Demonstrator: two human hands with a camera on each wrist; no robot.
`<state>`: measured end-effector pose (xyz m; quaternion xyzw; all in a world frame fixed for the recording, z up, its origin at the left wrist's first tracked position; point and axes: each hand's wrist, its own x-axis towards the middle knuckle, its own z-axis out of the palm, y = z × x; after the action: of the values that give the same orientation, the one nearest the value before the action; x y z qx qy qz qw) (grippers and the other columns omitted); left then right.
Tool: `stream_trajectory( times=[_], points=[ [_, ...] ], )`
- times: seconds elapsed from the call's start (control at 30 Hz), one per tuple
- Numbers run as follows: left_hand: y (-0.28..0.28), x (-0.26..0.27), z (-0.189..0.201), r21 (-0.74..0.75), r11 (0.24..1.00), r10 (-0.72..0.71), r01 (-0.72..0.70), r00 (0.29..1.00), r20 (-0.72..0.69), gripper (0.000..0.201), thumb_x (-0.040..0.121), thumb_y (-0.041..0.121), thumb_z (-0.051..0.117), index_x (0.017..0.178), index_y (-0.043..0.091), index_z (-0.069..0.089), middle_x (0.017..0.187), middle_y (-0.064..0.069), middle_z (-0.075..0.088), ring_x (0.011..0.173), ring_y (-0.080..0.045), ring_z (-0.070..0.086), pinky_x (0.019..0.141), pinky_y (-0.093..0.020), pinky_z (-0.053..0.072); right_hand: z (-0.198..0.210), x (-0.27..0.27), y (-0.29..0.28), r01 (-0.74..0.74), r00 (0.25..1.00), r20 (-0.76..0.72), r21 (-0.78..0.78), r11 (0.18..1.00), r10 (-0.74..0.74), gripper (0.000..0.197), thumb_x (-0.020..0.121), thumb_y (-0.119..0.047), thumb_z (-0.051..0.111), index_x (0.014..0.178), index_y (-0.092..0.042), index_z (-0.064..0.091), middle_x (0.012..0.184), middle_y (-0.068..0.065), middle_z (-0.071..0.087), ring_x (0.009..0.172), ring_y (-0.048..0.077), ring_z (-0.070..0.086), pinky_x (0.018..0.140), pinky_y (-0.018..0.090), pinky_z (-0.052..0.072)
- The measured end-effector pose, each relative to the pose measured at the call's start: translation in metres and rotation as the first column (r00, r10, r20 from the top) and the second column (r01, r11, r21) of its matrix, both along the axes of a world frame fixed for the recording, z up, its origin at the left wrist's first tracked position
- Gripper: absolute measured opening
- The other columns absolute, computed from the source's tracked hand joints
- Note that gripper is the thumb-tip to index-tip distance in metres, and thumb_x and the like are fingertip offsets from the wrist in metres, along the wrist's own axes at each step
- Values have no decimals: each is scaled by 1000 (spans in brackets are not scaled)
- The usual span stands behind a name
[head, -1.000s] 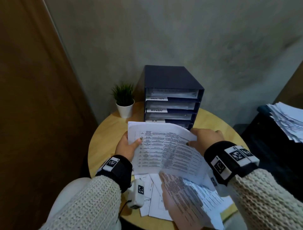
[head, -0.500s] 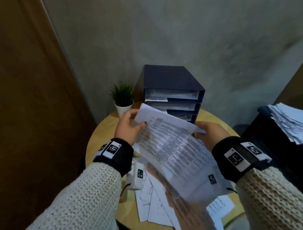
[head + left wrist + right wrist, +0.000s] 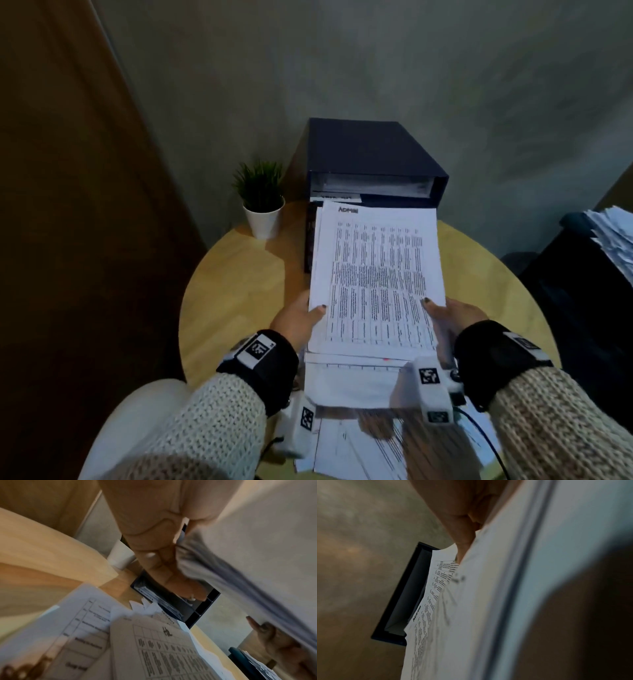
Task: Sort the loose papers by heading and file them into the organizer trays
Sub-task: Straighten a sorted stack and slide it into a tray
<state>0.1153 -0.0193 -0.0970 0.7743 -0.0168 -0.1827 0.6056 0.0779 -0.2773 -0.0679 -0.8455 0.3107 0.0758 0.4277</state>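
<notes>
Half a second ago the printed sheets were tilted and slanting across the view; now they lie squared up and level, held lengthwise toward the organizer, with both hands lower, at their near corners. The paper stack [image 3: 376, 274] is a thin sheaf of white sheets printed with a dense table, its top page headed "ADMIN"; the far edge sits just in front of the dark blue organizer [image 3: 373, 150], at the level below the top tray, though whether it has entered a slot I cannot tell. The left hand [image 3: 298, 322] pinches the near left corner, thumb on top and fingers [image 3: 169, 577] underneath, as the left wrist view shows. The right hand [image 3: 452, 313] pinches the near right corner the same way, thumb pressed on the page.

The organizer is a boxy, matte case with stacked trays, the top one holding white sheets and a small white label on the tray beneath. It stands on a round, pale wooden table [image 3: 239, 274]. More loose papers [image 3: 359, 445] lie fanned and overlapping on the table's near edge, beneath the wrists. A small spiky green plant [image 3: 262, 198] in a smooth white pot stands left of the organizer. At the right, another pile of white sheets [image 3: 613, 240] rests on a dark surface. Chunky cream knit sleeves [image 3: 212, 428] cover both forearms.
</notes>
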Motion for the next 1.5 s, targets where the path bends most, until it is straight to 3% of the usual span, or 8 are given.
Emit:
stream_trajectory(
  times=[0.1,0.43,0.63,0.87,1.07,1.27,1.4,1.5],
  points=[
    [0,5,-8,51,997,-48,49,999,-21,39,98,18,45,136,25,46,133,-1,56,122,-23,53,109,-42,38,-16,6,-1,39,999,-19,46,998,-39,27,97,-37,48,102,-13,57,43,-3,56,63,22,55,61,27,42],
    [-3,30,-12,78,995,-54,61,995,-85,44,95,30,51,138,21,43,135,-1,55,120,-23,55,105,-37,41,-13,40,-2,162,972,107,336,928,-209,31,94,-29,58,118,-10,58,54,4,55,43,21,55,50,23,41],
    [-8,57,1,268,963,-10,5,1000,18,42,99,24,43,140,12,38,140,-7,49,125,-27,48,99,-29,38,5,61,-1,16,985,147,433,901,-88,94,60,-55,78,138,-15,46,141,7,50,127,34,49,105,47,40],
    [-28,87,25,280,959,32,-48,998,59,44,101,27,39,142,12,33,140,-8,48,121,-30,51,89,-27,42,-8,55,-19,-78,995,96,595,800,26,42,88,-15,66,128,-20,55,120,12,62,40,16,40,40,19,37],
    [-50,109,49,9,991,137,-136,988,-66,46,97,33,48,132,6,40,58,-5,53,22,-4,43,27,-11,31,5,87,-16,95,924,166,772,628,-344,20,96,2,46,85,-12,56,42,-2,57,26,3,46,33,9,39],
    [-59,126,77,-294,921,178,-255,947,-266,17,96,15,52,108,3,53,78,-14,60,42,-14,62,35,-18,47,20,111,-1,72,818,177,913,402,-548,46,97,7,41,139,-8,31,77,15,66,86,22,73,57,24,59],
    [-63,135,78,-489,810,174,-322,930,-325,30,97,2,44,127,-2,41,125,-23,49,113,-38,59,85,-40,54,18,121,3,-52,828,284,898,438,-484,12,96,5,40,100,2,51,105,21,60,85,27,72,75,34,60],
    [-65,138,69,-463,834,216,-300,950,-226,52,97,-3,42,145,-1,23,112,-15,54,114,-33,56,97,-42,46,15,124,3,-72,836,297,893,445,-461,18,99,-1,38,115,0,45,98,18,62,88,30,65,89,37,54]
  ],
)
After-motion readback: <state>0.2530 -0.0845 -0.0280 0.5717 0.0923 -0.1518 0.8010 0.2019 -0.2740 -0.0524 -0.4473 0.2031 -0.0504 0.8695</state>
